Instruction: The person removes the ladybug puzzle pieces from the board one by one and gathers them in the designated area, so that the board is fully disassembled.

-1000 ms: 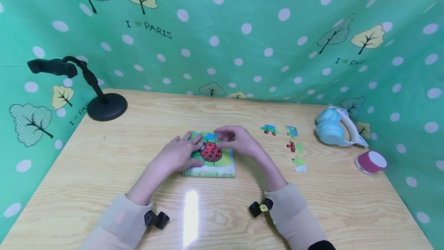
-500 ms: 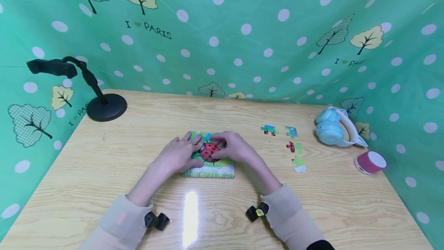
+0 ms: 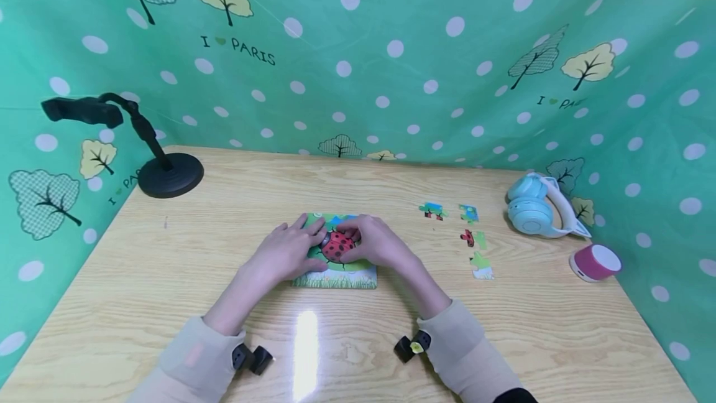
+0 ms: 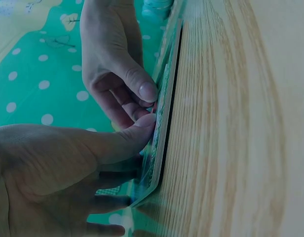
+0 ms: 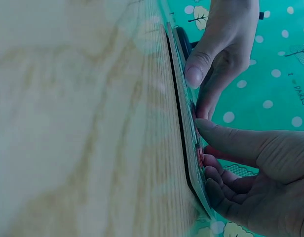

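Note:
A ladybug puzzle board (image 3: 335, 277) lies flat on the table, with a red ladybug picture (image 3: 334, 247) in its middle. My left hand (image 3: 284, 252) rests on the board's left side, fingers spread, thumb pointing toward the ladybug. Over the right side, my right hand (image 3: 376, 242) has its fingers curled, and thumb and fingers pinch a red puzzle piece (image 5: 201, 149) against the board's face. Most of that piece is hidden by the fingers. Seen edge-on in the left wrist view, both thumbs (image 4: 148, 92) are right at the board's surface.
Several loose puzzle pieces (image 3: 480, 260) lie to the right of the board. Farther right are blue cat-ear headphones (image 3: 530, 214) and a pink and white cylinder (image 3: 596, 263). A black stand (image 3: 170, 175) is at the back left. A green printed cloth (image 3: 313, 73) surrounds the table.
My right hand has come down and left from the board's upper right, its thumb and fingers closing over the ladybug's right side. My left hand stays in place. The loose pieces have not moved.

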Tool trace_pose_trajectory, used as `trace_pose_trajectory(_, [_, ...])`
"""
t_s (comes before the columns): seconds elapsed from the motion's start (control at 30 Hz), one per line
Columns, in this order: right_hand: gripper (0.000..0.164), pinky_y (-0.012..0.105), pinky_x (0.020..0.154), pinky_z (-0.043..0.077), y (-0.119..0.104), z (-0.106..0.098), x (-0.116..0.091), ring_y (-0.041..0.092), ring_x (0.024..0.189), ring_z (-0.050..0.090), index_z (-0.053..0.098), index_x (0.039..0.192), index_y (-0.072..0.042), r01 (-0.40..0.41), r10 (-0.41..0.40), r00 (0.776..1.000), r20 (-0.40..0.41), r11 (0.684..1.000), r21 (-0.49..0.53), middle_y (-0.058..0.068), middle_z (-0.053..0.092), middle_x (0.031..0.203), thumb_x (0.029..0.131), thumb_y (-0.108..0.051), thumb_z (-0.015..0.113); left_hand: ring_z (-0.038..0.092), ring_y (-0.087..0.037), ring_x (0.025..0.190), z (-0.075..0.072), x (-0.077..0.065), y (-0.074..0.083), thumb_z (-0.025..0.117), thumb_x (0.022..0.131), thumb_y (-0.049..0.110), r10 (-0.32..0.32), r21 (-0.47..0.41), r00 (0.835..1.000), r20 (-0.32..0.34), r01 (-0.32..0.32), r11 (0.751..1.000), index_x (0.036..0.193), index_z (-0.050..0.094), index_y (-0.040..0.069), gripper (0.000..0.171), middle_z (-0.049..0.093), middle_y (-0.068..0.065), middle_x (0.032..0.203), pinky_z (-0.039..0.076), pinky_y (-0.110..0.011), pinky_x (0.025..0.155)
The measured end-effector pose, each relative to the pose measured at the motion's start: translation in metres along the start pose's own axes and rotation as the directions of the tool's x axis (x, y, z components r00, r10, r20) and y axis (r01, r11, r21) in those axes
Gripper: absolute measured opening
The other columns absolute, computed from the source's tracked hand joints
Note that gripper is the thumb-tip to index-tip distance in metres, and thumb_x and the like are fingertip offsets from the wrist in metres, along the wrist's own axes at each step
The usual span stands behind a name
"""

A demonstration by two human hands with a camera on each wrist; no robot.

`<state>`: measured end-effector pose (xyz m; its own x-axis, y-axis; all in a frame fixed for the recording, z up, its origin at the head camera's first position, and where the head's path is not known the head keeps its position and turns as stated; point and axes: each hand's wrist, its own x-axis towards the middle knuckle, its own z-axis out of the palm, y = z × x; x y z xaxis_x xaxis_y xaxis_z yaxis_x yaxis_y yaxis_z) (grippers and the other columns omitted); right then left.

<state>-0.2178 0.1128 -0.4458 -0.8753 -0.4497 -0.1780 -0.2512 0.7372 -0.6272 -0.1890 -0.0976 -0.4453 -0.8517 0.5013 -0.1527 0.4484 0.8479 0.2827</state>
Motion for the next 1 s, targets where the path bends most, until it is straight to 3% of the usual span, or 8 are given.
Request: trace_pose_trajectory(1.0, [0.058, 0.036, 0.092, 0.056, 0.0001, 0.0004, 0.0008, 0.016, 0.098, 0.064, 0.070, 0.131, -0.010, -0.018, 0.018, 1.000, -0.008, 1.000, 0.014, 0.005, 0.072, 0.108, 0.077, -0.016, 0.092, 0.029, -0.045, 0.155, -0.0035, -0.0024, 0.0031, 0.072, 0.093, 0.047, 0.001, 0.003, 1.000, -0.003, -0.001, 1.000, 0.150, 0.052, 0.010, 0.072, 0.035, -0.011, 0.167, 0.034, -0.068, 0.120])
